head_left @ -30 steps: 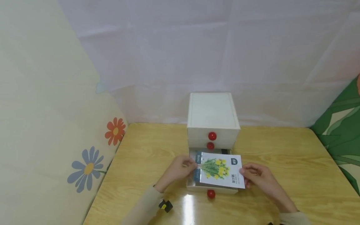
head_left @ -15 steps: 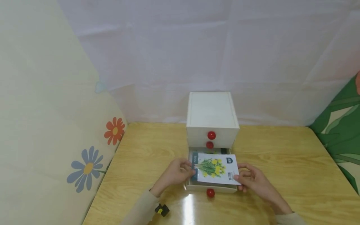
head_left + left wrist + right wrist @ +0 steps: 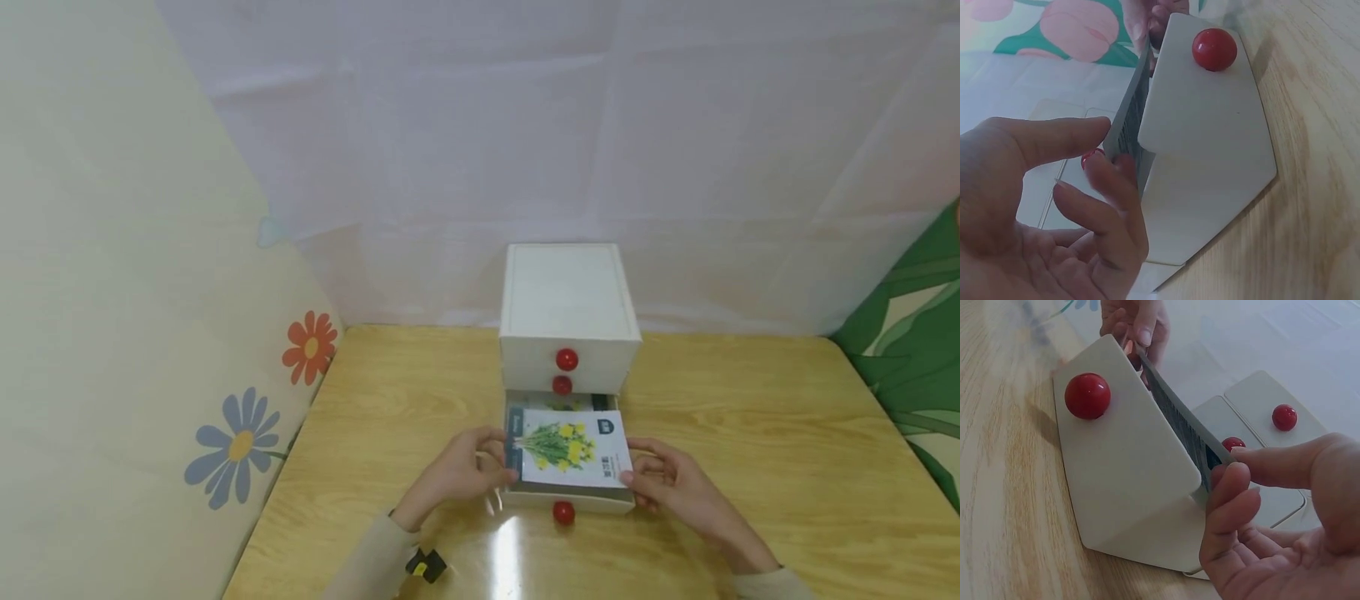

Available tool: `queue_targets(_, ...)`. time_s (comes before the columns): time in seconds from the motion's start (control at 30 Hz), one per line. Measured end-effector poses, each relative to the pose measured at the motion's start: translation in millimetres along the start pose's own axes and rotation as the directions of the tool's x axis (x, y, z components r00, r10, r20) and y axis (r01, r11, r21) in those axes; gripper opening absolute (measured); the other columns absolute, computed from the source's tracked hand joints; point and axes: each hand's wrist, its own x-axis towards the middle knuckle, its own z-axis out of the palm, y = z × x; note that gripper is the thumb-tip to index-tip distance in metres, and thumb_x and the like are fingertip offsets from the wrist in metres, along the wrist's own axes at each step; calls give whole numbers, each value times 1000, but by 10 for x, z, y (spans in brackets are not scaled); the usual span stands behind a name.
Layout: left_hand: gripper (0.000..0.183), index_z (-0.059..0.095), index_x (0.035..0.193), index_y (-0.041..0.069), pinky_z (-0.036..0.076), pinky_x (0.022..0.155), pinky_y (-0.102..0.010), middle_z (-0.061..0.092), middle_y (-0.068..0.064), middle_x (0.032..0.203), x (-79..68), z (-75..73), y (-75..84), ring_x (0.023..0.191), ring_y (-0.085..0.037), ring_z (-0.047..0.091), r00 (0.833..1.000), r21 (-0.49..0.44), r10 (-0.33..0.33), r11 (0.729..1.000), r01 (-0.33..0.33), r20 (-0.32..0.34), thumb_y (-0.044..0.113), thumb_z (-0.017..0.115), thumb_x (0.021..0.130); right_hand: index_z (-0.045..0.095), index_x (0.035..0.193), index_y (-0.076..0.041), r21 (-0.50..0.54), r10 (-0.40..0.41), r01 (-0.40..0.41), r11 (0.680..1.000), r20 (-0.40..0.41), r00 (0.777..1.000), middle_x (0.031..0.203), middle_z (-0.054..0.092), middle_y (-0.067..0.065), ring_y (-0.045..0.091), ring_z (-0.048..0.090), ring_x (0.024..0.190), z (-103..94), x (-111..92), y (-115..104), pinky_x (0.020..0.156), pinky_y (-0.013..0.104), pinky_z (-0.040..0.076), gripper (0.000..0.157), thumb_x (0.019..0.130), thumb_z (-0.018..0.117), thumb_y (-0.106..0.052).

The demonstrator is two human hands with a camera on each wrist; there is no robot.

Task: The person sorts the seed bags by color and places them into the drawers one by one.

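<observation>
A flat seed packet (image 3: 573, 450), printed with green leaves and yellow flowers, lies level over the pulled-out bottom drawer (image 3: 525, 500) of a small white drawer cabinet (image 3: 566, 292). My left hand (image 3: 459, 473) pinches the packet's dark left edge between thumb and fingers. At the opposite edge, my right hand (image 3: 678, 492) pinches it the same way. The left wrist view has the packet (image 3: 1132, 106) edge-on, just above the drawer front. Part of another printed packet (image 3: 551, 402) shows behind it inside the drawer. Whether the held packet touches the drawer's contents cannot be seen.
Red round knobs sit on the drawer fronts, the lowest knob (image 3: 564, 512) nearest me. The cabinet stands on a wood-grain table (image 3: 750, 417) before a pale cloth backdrop (image 3: 480, 167). A small black and yellow item (image 3: 426, 566) is beside my left sleeve.
Both hands have shifted the packet a little to the left and lowered it, so it sits more squarely over the open drawer. The cabinet has stayed in place.
</observation>
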Motion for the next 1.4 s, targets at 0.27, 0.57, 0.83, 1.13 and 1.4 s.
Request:
queue_targets(0.27, 46, 63, 120, 6, 61, 72, -32, 68, -2, 98, -16, -17, 9, 83, -19, 69, 999, 19, -15, 1000, 15, -28, 26, 81, 83, 44, 130, 10, -17, 7, -8, 1000, -17, 1000, 85, 68, 8, 11, 59, 66, -13, -1, -15, 54, 23, 50, 50, 95, 69, -16)
queue_targets(0.57, 21, 69, 99, 10, 60, 70, -28, 70, 0, 86, -45, -6, -61, 78, -17, 68, 999, 64, 8, 998, -5, -39, 27, 75, 89, 47, 132, 12, -20, 41, -42, 999, -25, 999, 92, 67, 10, 12, 61, 68, -19, 6, -4, 55, 22, 51, 53, 94, 70, -17)
queue_targets(0.83, 22, 68, 97, 9, 60, 66, -31, 69, -1, 85, -78, 29, -75, 75, -18, 67, 999, 56, -4, 998, 7, -40, 29, 75, 89, 48, 134, 13, -37, 98, -99, 994, -24, 995, 104, 70, 13, 17, 66, 80, -23, -33, 40, 66, 29, 58, 59, 92, 73, -20)
queue_targets(1.13, 21, 69, 97, 11, 60, 63, -31, 69, 0, 83, -62, 77, -128, 73, -19, 68, 1000, 57, 19, 998, -18, -11, 31, 71, 92, 59, 110, 9, -80, 59, -59, 995, 5, 998, 79, 63, 5, 11, 58, 68, -25, -70, 64, 57, 23, 52, 30, 100, 62, -19)
queue_targets(1.4, 20, 69, 94, 10, 57, 53, -30, 69, -2, 80, -80, 80, -151, 66, -23, 67, 999, 67, 8, 998, -6, -34, 30, 66, 96, 61, 102, 3, -157, 24, -23, 987, 3, 1000, 66, 53, -1, 5, 46, 54, 42, -93, 102, 47, 18, 40, 23, 101, 58, -19)
